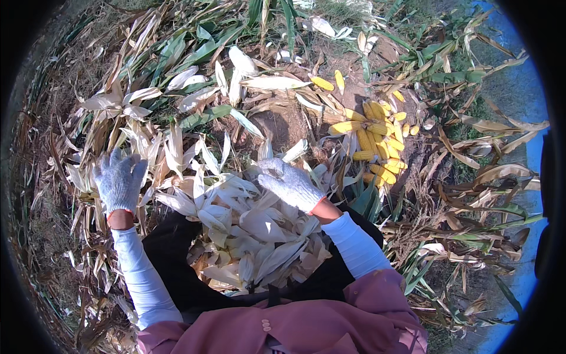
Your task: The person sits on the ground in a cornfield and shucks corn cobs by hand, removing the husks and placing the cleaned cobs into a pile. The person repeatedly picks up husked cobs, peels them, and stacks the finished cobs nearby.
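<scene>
My left hand (119, 179), in a grey knitted glove with an orange-red cuff, hovers over dry husks at the left with its fingers apart and nothing visible in it. My right hand (288, 183), gloved alike, is over the husk heap in the middle. Its fingers are bent, and their undersides are hidden, so I cannot tell whether they hold anything. Just beyond it a pale corn husk (295, 150) sticks up. Peeled corn husks (261, 225) fill the space between my black-trousered legs. Husked yellow corn cobs (380, 128) lie piled at the right.
Two loose cobs, one a yellow corn cob (323, 83), lie above the pile. An ear still in its husk (242, 61) rests among leaves at the top. Cut corn stalks (468, 75) stretch along the right side. Bare soil (281, 124) shows in the middle.
</scene>
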Tool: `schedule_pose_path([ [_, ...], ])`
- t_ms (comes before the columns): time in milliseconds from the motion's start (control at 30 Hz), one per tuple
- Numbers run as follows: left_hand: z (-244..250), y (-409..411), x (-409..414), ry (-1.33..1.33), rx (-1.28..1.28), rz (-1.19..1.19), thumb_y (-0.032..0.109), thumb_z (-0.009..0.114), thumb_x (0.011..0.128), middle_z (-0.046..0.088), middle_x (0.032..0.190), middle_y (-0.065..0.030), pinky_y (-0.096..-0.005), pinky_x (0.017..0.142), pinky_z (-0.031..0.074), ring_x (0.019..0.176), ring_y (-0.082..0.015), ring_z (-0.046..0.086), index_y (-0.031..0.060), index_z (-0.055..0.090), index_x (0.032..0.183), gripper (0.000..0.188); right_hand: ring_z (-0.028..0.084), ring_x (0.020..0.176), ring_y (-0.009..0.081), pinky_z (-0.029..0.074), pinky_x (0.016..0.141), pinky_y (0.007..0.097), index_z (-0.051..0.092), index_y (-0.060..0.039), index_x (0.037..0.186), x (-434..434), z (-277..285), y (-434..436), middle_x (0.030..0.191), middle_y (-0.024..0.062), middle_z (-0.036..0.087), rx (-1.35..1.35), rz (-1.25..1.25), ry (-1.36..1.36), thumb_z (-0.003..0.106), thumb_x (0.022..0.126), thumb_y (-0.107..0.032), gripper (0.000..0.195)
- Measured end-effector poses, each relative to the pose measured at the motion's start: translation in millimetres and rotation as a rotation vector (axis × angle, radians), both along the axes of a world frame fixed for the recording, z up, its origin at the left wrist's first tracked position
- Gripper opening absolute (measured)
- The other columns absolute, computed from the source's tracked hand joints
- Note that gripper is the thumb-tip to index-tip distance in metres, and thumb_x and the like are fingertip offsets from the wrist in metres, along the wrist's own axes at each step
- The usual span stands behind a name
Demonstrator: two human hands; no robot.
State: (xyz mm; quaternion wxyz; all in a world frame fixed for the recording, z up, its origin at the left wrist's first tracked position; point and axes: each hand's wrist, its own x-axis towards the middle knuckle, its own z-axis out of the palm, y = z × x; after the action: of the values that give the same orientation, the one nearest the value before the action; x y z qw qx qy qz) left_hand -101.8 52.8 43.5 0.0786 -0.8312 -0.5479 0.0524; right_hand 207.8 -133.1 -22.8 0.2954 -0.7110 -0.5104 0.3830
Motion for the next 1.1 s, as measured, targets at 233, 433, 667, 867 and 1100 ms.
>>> schedule_pose_path([
  [233,18,-83,70,-0.275,-0.243,-0.592,0.018,0.061,0.074,0.056,0.106,-0.0084,-0.0399,0.091,0.04,0.103,-0.0254,0.052,0.0097,0.056,0.105,0.033,0.061,0.098,0.0318,0.047,0.084,0.0389,0.059,-0.0052,0.11,1,-45,21,0.104,0.0157,0.064,-0.166,0.025,-0.048,0.057,0.086,-0.035,0.039],
  [433,32,-95,73,-0.334,-0.335,-0.678,0.023,0.067,0.068,0.053,0.105,-0.0137,-0.0447,0.09,0.04,0.101,-0.0316,0.051,0.0059,0.056,0.106,0.044,0.062,0.088,0.0352,0.047,0.078,0.0406,0.06,-0.0067,0.104,23,-108,75,0.095,0.0145,0.066,-0.181,0.01,-0.089,0.053,0.086,-0.035,0.034],
  [667,26,-88,77,-0.242,-0.712,-0.635,0.027,0.059,0.074,0.053,0.104,-0.0137,-0.0458,0.093,0.039,0.102,-0.0313,0.052,0.0072,0.054,0.112,0.044,0.061,0.094,0.0332,0.046,0.086,0.0436,0.057,-0.01,0.113,89,-211,209,0.103,0.0161,0.063,0.099,0.025,-0.757,0.057,0.083,-0.031,0.037],
  [867,1,-59,85,-0.144,-0.871,-0.602,0.026,0.056,0.077,0.053,0.105,-0.0151,-0.0475,0.093,0.04,0.103,-0.0336,0.051,0.0058,0.053,0.114,0.042,0.061,0.095,0.0352,0.047,0.084,0.0451,0.061,-0.0096,0.107,109,-245,267,0.101,0.0174,0.065,-0.177,-0.04,-0.527,0.049,0.085,-0.036,0.036],
  [1100,-27,-25,100,-0.208,-0.858,-0.541,0.025,0.055,0.078,0.054,0.104,-0.0142,-0.0457,0.092,0.04,0.102,-0.0318,0.052,0.0064,0.054,0.111,0.038,0.064,0.063,0.014,0.052,0.058,0.0265,0.067,-0.0029,0.089,27,-177,177,0.074,0.0044,0.066,-1.257,0.851,0.708,0.06,0.085,-0.036,0.034],
])
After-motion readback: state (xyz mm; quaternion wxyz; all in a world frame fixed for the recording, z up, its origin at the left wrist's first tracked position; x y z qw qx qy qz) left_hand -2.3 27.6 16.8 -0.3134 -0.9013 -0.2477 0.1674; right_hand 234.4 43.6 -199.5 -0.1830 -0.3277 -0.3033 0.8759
